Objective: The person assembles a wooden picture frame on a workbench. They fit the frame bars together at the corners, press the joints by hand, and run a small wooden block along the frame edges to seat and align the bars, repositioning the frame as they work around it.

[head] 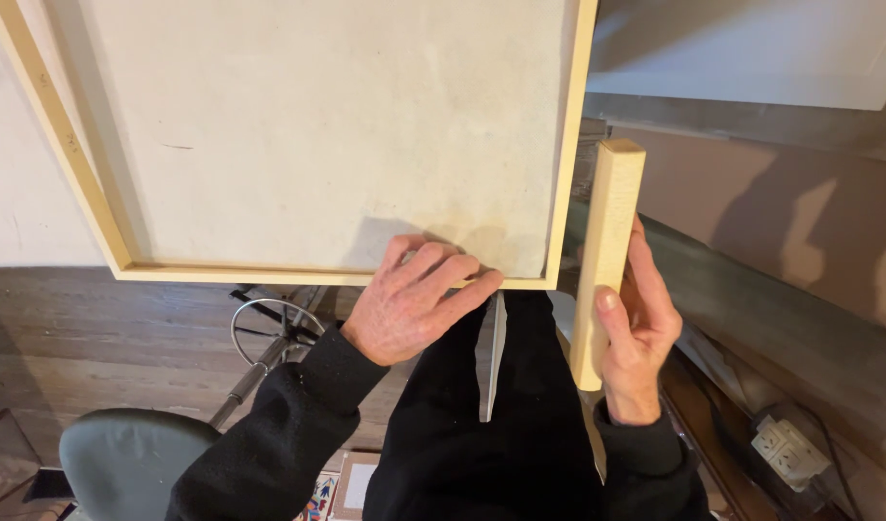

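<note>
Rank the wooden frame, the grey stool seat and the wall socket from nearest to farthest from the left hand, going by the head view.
From the left hand:
1. Wooden frame - touching it, fingers on the lower rail near the right corner.
2. Grey stool seat - lower left, on the floor side.
3. Wall socket - far lower right, beyond the right hand and its wooden block.

Below you is a dark wooden floor. A grey stool and a metal stand sit on it.
</note>
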